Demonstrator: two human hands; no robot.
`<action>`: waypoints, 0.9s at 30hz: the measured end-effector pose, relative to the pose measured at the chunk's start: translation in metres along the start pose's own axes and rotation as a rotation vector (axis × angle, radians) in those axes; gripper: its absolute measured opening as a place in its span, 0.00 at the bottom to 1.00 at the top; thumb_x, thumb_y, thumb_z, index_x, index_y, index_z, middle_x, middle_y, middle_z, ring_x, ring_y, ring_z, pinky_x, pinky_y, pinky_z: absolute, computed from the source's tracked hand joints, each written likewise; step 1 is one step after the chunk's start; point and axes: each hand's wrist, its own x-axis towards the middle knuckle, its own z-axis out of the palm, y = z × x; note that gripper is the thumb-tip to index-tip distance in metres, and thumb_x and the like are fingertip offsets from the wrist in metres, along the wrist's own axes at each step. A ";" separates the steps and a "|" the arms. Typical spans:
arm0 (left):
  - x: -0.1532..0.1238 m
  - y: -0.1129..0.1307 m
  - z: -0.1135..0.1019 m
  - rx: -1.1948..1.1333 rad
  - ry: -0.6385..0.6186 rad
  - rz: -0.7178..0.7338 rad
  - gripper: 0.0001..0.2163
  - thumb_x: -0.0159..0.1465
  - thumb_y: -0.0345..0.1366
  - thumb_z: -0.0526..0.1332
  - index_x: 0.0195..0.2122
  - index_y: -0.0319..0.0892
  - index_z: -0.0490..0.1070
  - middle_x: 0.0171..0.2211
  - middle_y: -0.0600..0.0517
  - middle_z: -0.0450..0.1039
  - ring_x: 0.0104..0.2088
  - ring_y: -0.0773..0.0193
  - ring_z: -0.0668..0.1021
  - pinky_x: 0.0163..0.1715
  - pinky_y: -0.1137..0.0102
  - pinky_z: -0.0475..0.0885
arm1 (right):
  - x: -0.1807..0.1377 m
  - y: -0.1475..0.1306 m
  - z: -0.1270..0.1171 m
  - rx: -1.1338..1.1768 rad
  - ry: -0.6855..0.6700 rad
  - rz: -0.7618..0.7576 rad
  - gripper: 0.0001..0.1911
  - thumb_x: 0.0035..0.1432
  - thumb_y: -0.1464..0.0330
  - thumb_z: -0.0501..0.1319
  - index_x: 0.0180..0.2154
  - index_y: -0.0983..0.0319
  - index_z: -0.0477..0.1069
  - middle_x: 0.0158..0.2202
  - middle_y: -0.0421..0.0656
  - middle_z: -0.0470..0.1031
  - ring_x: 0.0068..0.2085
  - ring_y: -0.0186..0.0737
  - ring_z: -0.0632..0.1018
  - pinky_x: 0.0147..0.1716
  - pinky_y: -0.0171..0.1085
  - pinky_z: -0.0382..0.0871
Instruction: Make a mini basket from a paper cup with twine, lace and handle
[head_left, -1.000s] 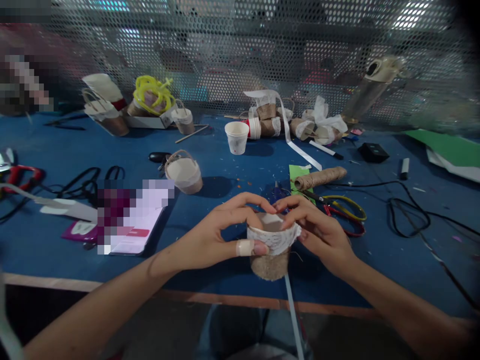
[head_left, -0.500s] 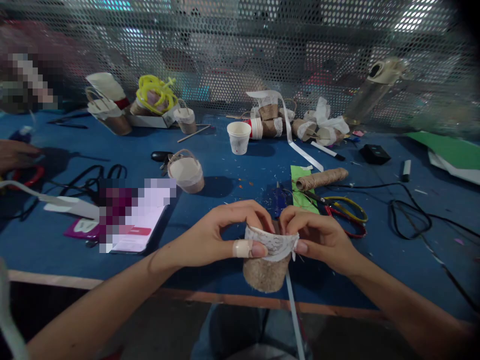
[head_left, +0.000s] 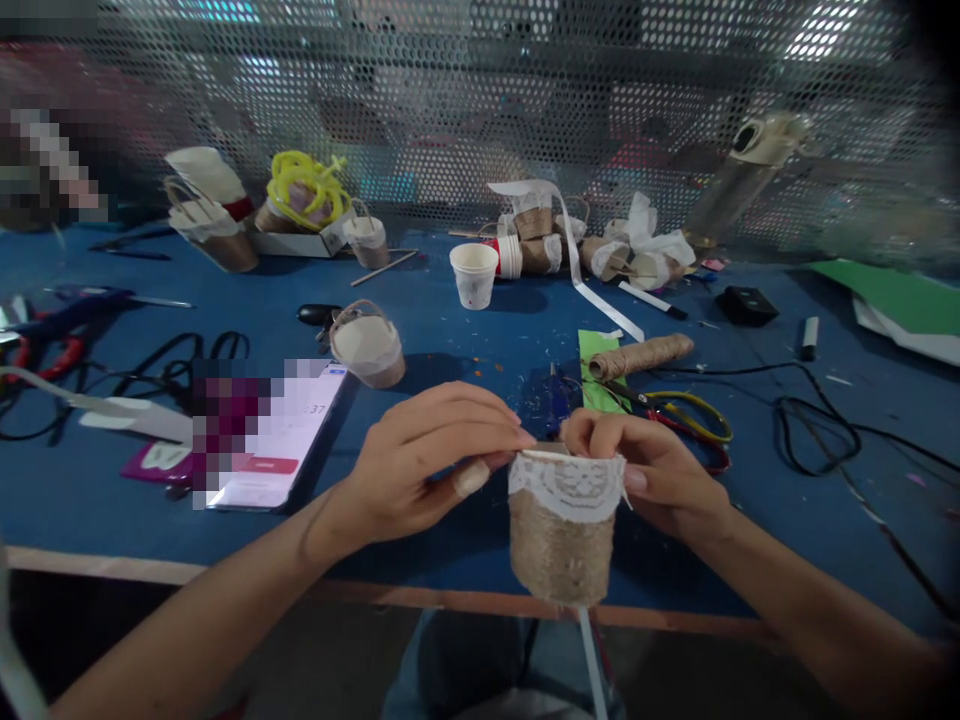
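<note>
A paper cup wrapped in brown twine [head_left: 561, 545] with a white lace band [head_left: 566, 485] around its rim is held upright above the table's near edge. My left hand [head_left: 420, 460] pinches the rim on its left side; a plaster sits on one fingertip. My right hand [head_left: 652, 475] grips the rim on the right, thumb against the lace. A white ribbon strip [head_left: 592, 665] hangs down below the cup.
On the blue table [head_left: 450, 330] lie a twine spool [head_left: 641, 355], scissors [head_left: 686, 425], a white paper cup [head_left: 473, 275], a small handled cup basket [head_left: 367, 345], a phone [head_left: 281, 445], black cables [head_left: 817, 420], more decorated cups [head_left: 600, 250] at the back. A perforated metal screen [head_left: 480, 100] closes the far side.
The cup has been turned from tilted, mouth toward me, to upright and now shows its side. Both hands shifted on the rim. Another person's hand seen at the left edge is gone.
</note>
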 end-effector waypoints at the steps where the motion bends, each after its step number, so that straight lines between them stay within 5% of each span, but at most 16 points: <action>1: -0.001 0.000 0.000 0.054 0.005 0.012 0.09 0.65 0.26 0.63 0.46 0.37 0.76 0.40 0.44 0.82 0.44 0.57 0.81 0.47 0.61 0.79 | 0.000 0.001 0.000 -0.006 0.005 0.002 0.08 0.59 0.63 0.67 0.35 0.61 0.75 0.36 0.42 0.67 0.35 0.37 0.69 0.34 0.36 0.60; 10: -0.006 -0.004 0.001 0.330 0.017 0.098 0.09 0.69 0.30 0.59 0.47 0.35 0.75 0.39 0.43 0.82 0.43 0.56 0.81 0.45 0.59 0.78 | 0.002 0.002 -0.001 -0.048 0.009 0.010 0.09 0.60 0.62 0.67 0.34 0.61 0.75 0.36 0.42 0.67 0.35 0.37 0.69 0.33 0.36 0.61; 18: -0.002 0.000 0.001 0.123 0.021 -0.095 0.07 0.69 0.29 0.58 0.46 0.42 0.73 0.37 0.46 0.81 0.41 0.58 0.80 0.43 0.62 0.78 | 0.001 0.002 -0.001 -0.062 0.012 0.010 0.09 0.59 0.62 0.67 0.34 0.60 0.74 0.36 0.42 0.66 0.35 0.38 0.68 0.33 0.37 0.61; 27: 0.002 0.001 0.001 -0.038 0.000 -0.034 0.08 0.66 0.30 0.64 0.46 0.40 0.73 0.38 0.44 0.81 0.42 0.58 0.82 0.47 0.58 0.79 | 0.001 0.002 -0.001 -0.119 -0.002 0.007 0.08 0.61 0.63 0.67 0.35 0.61 0.74 0.37 0.42 0.67 0.36 0.37 0.69 0.34 0.36 0.63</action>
